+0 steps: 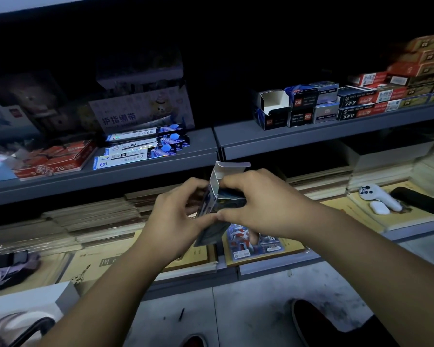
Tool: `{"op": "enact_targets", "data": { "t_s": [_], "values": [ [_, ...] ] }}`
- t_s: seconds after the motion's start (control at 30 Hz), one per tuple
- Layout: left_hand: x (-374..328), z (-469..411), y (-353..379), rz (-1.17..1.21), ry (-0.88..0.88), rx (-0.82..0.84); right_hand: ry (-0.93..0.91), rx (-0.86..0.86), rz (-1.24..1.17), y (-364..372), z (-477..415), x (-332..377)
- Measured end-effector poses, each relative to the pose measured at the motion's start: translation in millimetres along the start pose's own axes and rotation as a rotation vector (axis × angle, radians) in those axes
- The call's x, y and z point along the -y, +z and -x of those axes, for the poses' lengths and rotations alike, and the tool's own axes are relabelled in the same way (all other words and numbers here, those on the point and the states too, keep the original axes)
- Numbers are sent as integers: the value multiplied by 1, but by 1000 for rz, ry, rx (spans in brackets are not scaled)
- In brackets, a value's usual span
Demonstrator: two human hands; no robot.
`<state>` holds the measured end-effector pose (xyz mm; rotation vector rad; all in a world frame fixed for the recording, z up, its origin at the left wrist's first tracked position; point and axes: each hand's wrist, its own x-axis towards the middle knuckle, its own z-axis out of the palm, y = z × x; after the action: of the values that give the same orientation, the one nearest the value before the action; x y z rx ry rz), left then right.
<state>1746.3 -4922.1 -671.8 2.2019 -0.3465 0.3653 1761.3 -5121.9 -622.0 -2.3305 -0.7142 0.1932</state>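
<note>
A small dark blue cardboard box (227, 196) with its white top flap open is held in front of the shelves. My left hand (176, 219) grips its left side and lower part. My right hand (258, 206) grips the box's right side near the open top, fingers curled over it. The lower end of the box sticks out below the hands. What is inside the box is hidden.
A grey shelf (161, 161) holds blue pen packs (140, 149), red boxes (58, 159) and, at right, stacked small boxes (311, 103). Below lie notebooks (90, 221), a card pack (256, 244), a white controller (378, 196), an earbud case (380, 207) and a black phone (421, 200).
</note>
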Motion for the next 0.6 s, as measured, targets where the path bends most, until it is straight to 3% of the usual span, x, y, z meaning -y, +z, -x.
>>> {"op": "enact_targets", "data": {
  "t_s": [0.3, 0.6],
  "values": [
    [7, 1, 3, -134, 46, 78, 69, 130, -8, 4, -1, -1],
    [5, 0, 3, -131, 43, 69, 47, 94, -37, 2, 0, -4]
  ]
}}
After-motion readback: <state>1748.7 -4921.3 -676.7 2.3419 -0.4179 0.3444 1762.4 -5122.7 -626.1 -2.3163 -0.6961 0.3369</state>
